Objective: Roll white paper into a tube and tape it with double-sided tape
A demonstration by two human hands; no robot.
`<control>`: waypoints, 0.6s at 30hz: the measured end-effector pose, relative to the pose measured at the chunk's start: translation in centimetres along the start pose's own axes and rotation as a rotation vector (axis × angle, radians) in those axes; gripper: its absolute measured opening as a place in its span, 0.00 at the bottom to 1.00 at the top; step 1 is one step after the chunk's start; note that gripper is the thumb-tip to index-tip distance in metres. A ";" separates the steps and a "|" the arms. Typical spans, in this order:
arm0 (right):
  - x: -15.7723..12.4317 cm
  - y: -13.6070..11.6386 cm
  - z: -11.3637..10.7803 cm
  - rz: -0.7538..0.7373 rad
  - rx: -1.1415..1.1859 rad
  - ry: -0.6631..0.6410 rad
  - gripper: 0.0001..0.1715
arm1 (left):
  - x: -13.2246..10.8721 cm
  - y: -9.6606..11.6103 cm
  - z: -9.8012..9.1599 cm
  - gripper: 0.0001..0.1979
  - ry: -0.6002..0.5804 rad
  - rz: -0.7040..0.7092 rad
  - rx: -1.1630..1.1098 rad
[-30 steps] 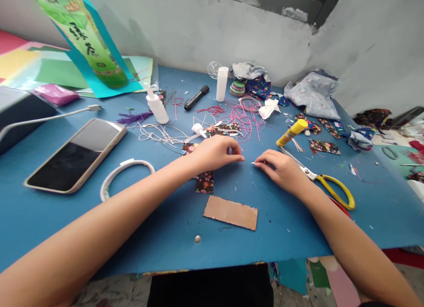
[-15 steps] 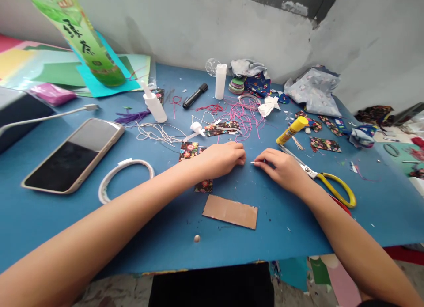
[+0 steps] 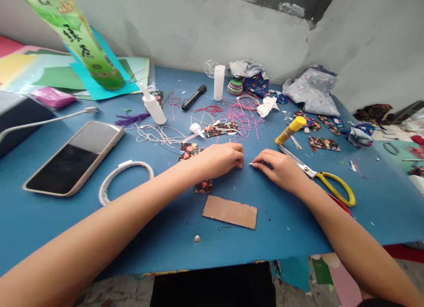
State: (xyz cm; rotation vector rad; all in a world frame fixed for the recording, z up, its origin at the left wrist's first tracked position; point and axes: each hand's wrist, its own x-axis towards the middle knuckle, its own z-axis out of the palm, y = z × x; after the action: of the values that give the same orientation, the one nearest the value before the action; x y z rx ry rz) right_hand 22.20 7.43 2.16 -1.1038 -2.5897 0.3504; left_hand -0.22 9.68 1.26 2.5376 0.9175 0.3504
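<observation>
My left hand (image 3: 221,159) rests on the blue table (image 3: 66,218), fingers curled into a loose fist, lying over a piece of dark floral fabric (image 3: 203,186). My right hand (image 3: 280,169) is just to its right, fingertips pinched on a tiny white thing whose tip pokes out toward the left hand. What the left fingers hold, if anything, is hidden. A brown cardboard rectangle (image 3: 230,212) lies just in front of both hands. Yellow-handled scissors (image 3: 326,183) lie right of my right hand.
A phone (image 3: 74,157) and a white ring (image 3: 126,176) lie at left. Farther back are a yellow glue stick (image 3: 291,130), pink threads (image 3: 241,112), a black marker (image 3: 194,97), small white bottles (image 3: 153,106), a green bottle (image 3: 79,37) and fabric scraps (image 3: 313,92). A small bead (image 3: 197,238) sits near the front edge.
My two hands have drawn slightly closer together; the left fingers have curled down toward the right hand's pinch. Nothing else on the table has moved.
</observation>
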 end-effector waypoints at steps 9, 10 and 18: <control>0.0 0.0 -0.1 -0.012 0.023 0.006 0.09 | -0.2 -1.0 -2.3 0.07 0.118 -0.107 -0.217; 0.0 0.0 -0.1 -0.010 0.025 0.002 0.09 | -0.3 -1.1 -2.7 0.07 0.119 -0.120 -0.240; 0.0 0.0 -0.1 -0.018 0.034 0.013 0.09 | -0.7 -1.7 -4.1 0.04 0.322 -0.248 -0.293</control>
State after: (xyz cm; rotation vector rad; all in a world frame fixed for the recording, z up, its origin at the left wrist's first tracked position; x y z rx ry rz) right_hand 22.28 7.45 2.27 -1.0676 -2.5711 0.3807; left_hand -3.22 11.60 4.01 2.1072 1.1869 0.7699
